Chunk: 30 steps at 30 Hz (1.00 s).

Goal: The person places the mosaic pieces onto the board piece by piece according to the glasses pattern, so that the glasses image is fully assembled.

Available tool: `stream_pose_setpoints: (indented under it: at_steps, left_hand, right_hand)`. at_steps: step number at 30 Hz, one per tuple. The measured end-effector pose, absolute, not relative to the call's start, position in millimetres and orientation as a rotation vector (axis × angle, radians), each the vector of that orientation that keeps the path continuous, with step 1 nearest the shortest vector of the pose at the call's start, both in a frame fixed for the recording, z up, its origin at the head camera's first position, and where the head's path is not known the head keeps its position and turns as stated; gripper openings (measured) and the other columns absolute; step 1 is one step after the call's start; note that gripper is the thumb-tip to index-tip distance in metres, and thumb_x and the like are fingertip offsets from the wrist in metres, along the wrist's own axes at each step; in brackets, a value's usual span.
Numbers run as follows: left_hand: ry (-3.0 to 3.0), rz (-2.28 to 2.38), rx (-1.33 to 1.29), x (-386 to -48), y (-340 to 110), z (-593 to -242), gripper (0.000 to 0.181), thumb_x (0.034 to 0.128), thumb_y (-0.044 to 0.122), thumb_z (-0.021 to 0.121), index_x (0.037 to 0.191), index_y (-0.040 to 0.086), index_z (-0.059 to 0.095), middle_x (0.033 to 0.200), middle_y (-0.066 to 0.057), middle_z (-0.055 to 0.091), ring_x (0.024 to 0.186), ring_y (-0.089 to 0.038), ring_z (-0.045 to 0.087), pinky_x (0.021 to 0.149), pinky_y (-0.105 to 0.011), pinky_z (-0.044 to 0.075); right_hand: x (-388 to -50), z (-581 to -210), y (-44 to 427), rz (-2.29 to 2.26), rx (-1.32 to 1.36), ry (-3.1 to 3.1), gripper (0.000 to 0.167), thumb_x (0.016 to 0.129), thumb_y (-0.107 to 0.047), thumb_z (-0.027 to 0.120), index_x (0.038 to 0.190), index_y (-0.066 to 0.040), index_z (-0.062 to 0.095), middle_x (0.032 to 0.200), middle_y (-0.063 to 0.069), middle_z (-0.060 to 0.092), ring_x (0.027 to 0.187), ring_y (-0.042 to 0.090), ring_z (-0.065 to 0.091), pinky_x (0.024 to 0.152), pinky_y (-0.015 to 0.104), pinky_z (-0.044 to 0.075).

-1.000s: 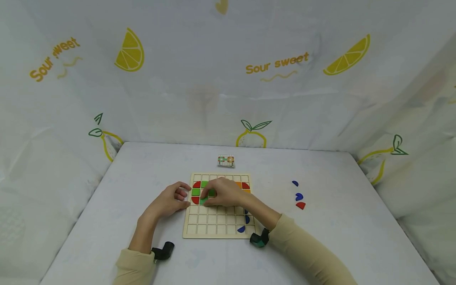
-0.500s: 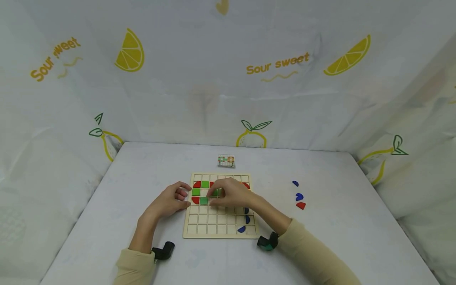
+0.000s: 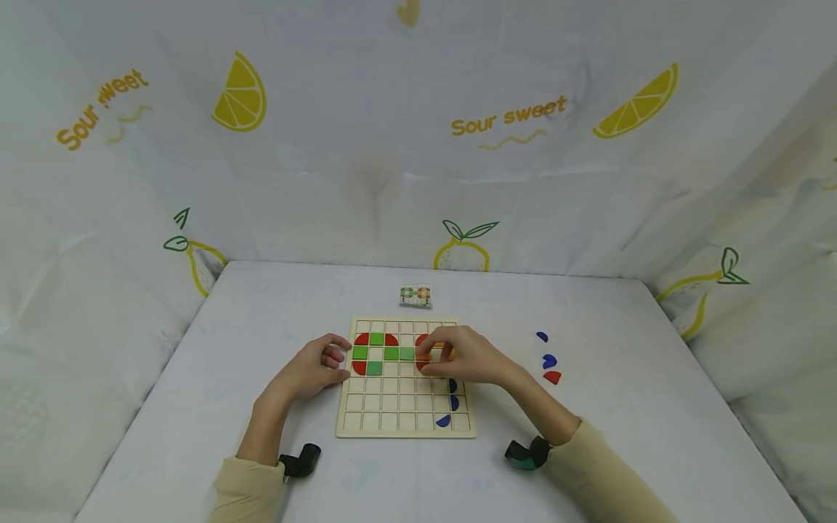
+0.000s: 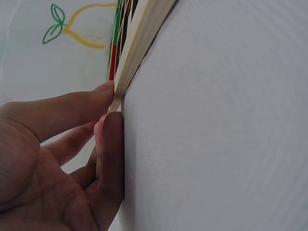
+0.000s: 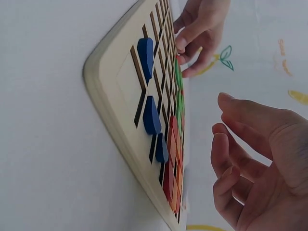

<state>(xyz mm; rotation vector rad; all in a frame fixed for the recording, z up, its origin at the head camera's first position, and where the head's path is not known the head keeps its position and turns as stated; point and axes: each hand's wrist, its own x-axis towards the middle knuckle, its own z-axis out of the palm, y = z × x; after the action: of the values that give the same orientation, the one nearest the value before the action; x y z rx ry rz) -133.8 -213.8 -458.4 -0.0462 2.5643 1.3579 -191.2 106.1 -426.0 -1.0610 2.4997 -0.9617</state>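
Observation:
A wooden grid board (image 3: 405, 435) lies on the table, bearing green squares (image 3: 376, 338), red rounded pieces (image 3: 359, 368) and, along its right side, blue pieces (image 3: 454, 402). My left hand (image 3: 312, 372) touches the board's left edge with thumb and fingertips; the left wrist view has them against the wooden side (image 4: 137, 43). Over the board's right half hovers my right hand (image 3: 467, 354), covering some red and orange pieces. In the right wrist view, thumb and index finger of the right hand (image 5: 262, 159) stand apart, with nothing visible between them.
Right of the board lie two loose blue pieces (image 3: 549, 361) and a red one (image 3: 552, 378). Behind the board is a small card (image 3: 415, 296) with a coloured pattern. A lemon-printed white cloth (image 3: 366, 203) hangs beyond the table's far edge.
My right hand has moved rightward across the board from the green pieces to the red and orange ones. Green squares it covered are now visible. My left hand has stayed at the board's edge.

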Motion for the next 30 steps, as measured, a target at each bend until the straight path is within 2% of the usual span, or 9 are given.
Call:
stream_pose_setpoints:
  at_steps: [5, 10, 20, 30]
  left_hand:
    - [2.569, 1.343, -0.068, -133.3, -213.6, -458.9, 0.046, 0.0912, 0.004, 0.082, 0.134, 0.005, 0.065, 0.108, -0.01, 0.062, 0.099, -0.021, 0.057, 0.081, -0.03, 0.049]
    - [2.57, 1.345, -0.063, -133.4, -213.3, -459.1, 0.047, 0.0911, 0.005, 0.083, 0.134, 0.005, 0.065, 0.108, -0.01, 0.062, 0.098, -0.021, 0.057, 0.08, -0.031, 0.049]
    - [2.57, 1.35, -0.044, -133.2, -214.4, -459.3, 0.046, 0.0915, 0.004, 0.082, 0.134, 0.005, 0.065, 0.107, -0.01, 0.062, 0.097, -0.021, 0.057, 0.081, -0.031, 0.049]
    - [2.577, 1.345, -0.045, -132.8, -214.4, -459.2, 0.045, 0.0918, 0.004, 0.081, 0.133, 0.005, 0.065, 0.107, -0.01, 0.062, 0.097, -0.021, 0.057, 0.082, -0.031, 0.049]
  right_hand:
    - [-186.8, -423.5, 133.7, -1.028, -0.98, 2.496, 0.028, 0.094, -0.026, 0.086, 0.117, -0.011, 0.079, 0.115, 0.007, 0.078, 0.088, 0.019, 0.064, 0.075, 0.026, 0.055]
    - [-182.2, -418.9, 163.7, -1.055, -0.895, 2.517, 0.032, 0.094, -0.024, 0.085, 0.121, -0.009, 0.078, 0.12, 0.01, 0.079, 0.088, 0.022, 0.066, 0.069, 0.024, 0.055]
    - [-174.9, -411.5, 222.5, -0.989, -0.791, 2.561, 0.031, 0.095, -0.022, 0.085, 0.121, -0.006, 0.077, 0.119, 0.014, 0.078, 0.086, 0.012, 0.065, 0.068, 0.023, 0.056]
    - [-171.7, -414.5, 270.9, -0.968, -0.793, 2.482, 0.028, 0.094, -0.02, 0.086, 0.118, -0.008, 0.078, 0.105, 0.011, 0.075, 0.08, 0.005, 0.063, 0.072, 0.023, 0.054]
